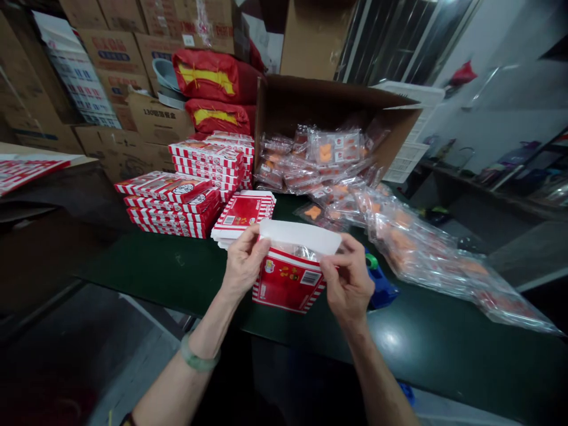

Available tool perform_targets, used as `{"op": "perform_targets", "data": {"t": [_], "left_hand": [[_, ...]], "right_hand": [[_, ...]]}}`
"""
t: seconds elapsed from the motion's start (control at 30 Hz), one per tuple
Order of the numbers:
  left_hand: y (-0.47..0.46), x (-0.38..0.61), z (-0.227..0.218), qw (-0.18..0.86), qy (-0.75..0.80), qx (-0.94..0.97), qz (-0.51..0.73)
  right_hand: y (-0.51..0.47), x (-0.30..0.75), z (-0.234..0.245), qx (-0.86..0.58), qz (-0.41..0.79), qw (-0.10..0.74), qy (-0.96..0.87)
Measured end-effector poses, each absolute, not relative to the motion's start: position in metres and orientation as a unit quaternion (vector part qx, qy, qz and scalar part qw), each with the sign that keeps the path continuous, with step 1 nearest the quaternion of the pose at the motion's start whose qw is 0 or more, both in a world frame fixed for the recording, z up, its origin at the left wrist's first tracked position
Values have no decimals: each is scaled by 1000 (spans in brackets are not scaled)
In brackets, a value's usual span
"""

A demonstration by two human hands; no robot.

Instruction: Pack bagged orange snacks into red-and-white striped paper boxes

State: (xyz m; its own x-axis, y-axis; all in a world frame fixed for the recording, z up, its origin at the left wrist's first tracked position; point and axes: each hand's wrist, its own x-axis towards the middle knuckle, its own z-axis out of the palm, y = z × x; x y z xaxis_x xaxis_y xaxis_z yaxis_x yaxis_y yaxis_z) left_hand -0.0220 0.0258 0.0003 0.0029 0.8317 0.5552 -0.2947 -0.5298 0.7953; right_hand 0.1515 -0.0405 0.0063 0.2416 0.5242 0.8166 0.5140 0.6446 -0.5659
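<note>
A red box with white stripes and a barcode is held between my two hands over the table's front edge. Its white flap stands up at the far side, and clear plastic shows in the opening. My left hand pinches the left corner of the box and flap. On the right corner, my right hand grips with thumb and fingers. Just beyond the left hand lies a stack of flat red and white cartons. A blue tape dispenser with green tape sits right of my right hand, partly hidden by it.
Stacked filled boxes stand at the left of the green table. A large cardboard box on its side spills clear packets, which run along the table's right. Brown cartons and red bundles rise behind.
</note>
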Motion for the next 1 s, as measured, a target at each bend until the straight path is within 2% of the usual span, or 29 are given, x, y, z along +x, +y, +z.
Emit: {"op": "perform_targets", "data": {"t": [0.1, 0.17, 0.33, 0.4, 0.47, 0.67, 0.8, 1.0], "left_hand": [[29, -32, -1, 518, 198, 585, 592], [29, -35, -4, 552, 175, 584, 569], [26, -29, -5, 488, 180, 559, 646], [26, -25, -2, 465, 164, 559, 667], [25, -24, 1, 473, 127, 569, 661], [21, -28, 2, 524, 53, 570, 631], [17, -30, 8, 496, 151, 585, 624], [7, -28, 26, 419, 278, 621, 602]], "right_hand": [[-40, 159, 4, -400, 208, 664, -596], [-37, 158, -3, -378, 275, 679, -566], [-32, 150, -9, -375, 238, 723, -529], [-32, 147, -4, -362, 266, 724, -524], [-32, 146, 1, -341, 289, 718, -534], [-41, 158, 11, -328, 263, 671, -611], [-52, 167, 25, -362, 284, 598, -656], [-57, 156, 30, -479, 189, 611, -602]]}}
